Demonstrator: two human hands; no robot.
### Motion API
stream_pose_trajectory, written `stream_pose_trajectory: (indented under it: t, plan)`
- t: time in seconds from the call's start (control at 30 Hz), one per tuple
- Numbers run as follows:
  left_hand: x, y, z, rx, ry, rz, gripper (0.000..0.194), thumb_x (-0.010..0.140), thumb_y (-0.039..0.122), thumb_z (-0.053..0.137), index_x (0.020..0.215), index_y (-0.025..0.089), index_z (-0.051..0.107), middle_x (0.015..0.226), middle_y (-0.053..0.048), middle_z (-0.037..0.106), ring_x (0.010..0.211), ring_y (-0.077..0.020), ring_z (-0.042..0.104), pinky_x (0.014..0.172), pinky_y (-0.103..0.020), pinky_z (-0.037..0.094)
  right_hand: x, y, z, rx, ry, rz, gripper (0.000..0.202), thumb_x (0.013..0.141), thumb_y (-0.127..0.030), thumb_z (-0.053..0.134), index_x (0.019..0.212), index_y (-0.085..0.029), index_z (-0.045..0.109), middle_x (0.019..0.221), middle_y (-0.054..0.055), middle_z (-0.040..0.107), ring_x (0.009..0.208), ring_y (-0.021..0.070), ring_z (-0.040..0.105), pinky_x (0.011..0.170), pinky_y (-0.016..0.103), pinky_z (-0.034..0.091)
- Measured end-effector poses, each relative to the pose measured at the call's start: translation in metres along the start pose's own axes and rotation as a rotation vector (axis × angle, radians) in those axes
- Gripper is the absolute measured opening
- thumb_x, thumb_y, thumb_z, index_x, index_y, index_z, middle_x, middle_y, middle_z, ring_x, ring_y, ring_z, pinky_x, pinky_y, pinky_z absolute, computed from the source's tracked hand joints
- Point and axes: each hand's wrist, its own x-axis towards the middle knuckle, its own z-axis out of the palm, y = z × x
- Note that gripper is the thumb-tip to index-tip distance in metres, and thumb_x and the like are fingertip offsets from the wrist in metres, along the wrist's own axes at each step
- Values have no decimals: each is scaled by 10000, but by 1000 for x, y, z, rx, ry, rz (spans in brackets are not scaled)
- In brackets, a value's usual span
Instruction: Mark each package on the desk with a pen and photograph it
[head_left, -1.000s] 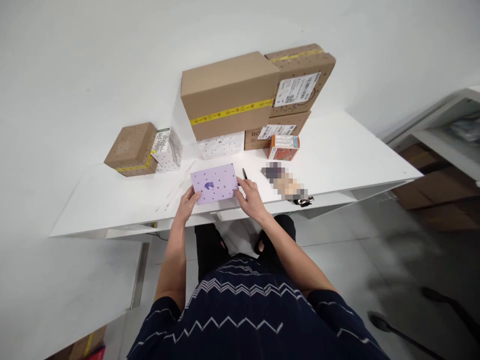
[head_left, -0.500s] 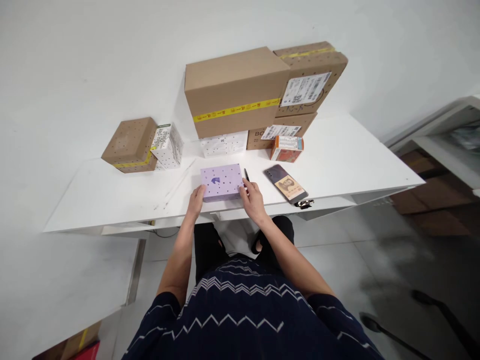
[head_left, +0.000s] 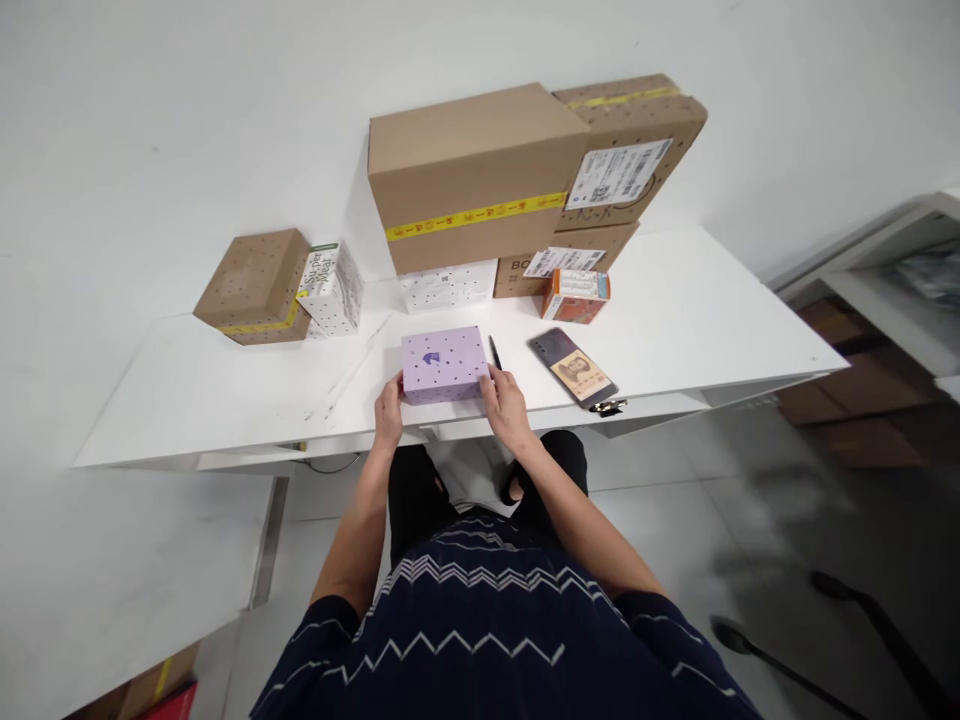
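A light purple box (head_left: 444, 362) with small dark marks lies near the front edge of the white table (head_left: 660, 330). My left hand (head_left: 388, 408) grips its left end, and my right hand (head_left: 504, 403) grips its right end. The fingertips are partly hidden behind the box sides. Just beyond my right hand lies a black pen (head_left: 495, 351). To the right of the pen is a phone (head_left: 574, 368) with a picture on its back, and a small metal clip (head_left: 608, 408) sits at the table edge beside it.
Behind the purple box are a large brown box (head_left: 472, 170), a labelled brown box (head_left: 630, 165), a white dotted box (head_left: 450, 287) and an orange-white box (head_left: 576, 297). At the left stand a brown box (head_left: 255, 285) and a white box (head_left: 331, 290).
My left hand has shifted slightly down and left along the end of the purple box, its thumb now lower. The front side of the box shows a little more.
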Motion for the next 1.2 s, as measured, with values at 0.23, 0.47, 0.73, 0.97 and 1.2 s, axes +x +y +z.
stream_pose_trajectory:
  t: [0.23, 0.47, 0.73, 0.97, 1.2]
  plan:
    - [-2, 5, 2, 92, 28, 20, 601, 953, 629, 381, 1261, 186, 646, 1283, -117, 660, 1195, -260, 600, 982, -419, 499, -14, 1, 3, -138, -83, -48, 568, 960, -367, 396, 1445, -74, 440, 1111, 211, 620, 1036, 329, 566, 930, 523, 485]
    - [-22, 29, 3, 157, 35, 106, 610, 976, 632, 307, 1183, 192, 676, 1086, -109, 695, 1035, -230, 635, 911, -397, 513, -11, -19, -13, -13, 38, -55, 499, 977, -437, 419, 1368, -160, 556, 966, 112, 544, 854, 245, 581, 818, 432, 523]
    - [-27, 57, 3, 326, 64, 205, 591, 988, 605, 305, 1324, 240, 626, 1097, -85, 671, 1037, -225, 607, 940, -400, 479, 1, -32, -23, -17, 73, -44, 538, 987, -530, 375, 1319, -183, 617, 844, 67, 547, 759, 222, 543, 791, 412, 512]
    - [-17, 45, 15, 358, 117, 221, 583, 955, 628, 398, 1302, 227, 641, 1052, -103, 654, 1026, -237, 590, 932, -410, 479, 10, -22, -13, 1, 58, -13, 635, 986, -605, 294, 1338, -173, 599, 900, 95, 561, 893, 254, 571, 871, 438, 505]
    - [-16, 11, 16, 332, 61, 272, 546, 981, 610, 330, 1243, 220, 608, 1186, -116, 624, 1152, -249, 567, 990, -433, 461, 0, -17, -9, 63, -19, -13, 613, 971, -611, 365, 1426, -225, 505, 1186, 163, 598, 1053, 285, 575, 897, 481, 514]
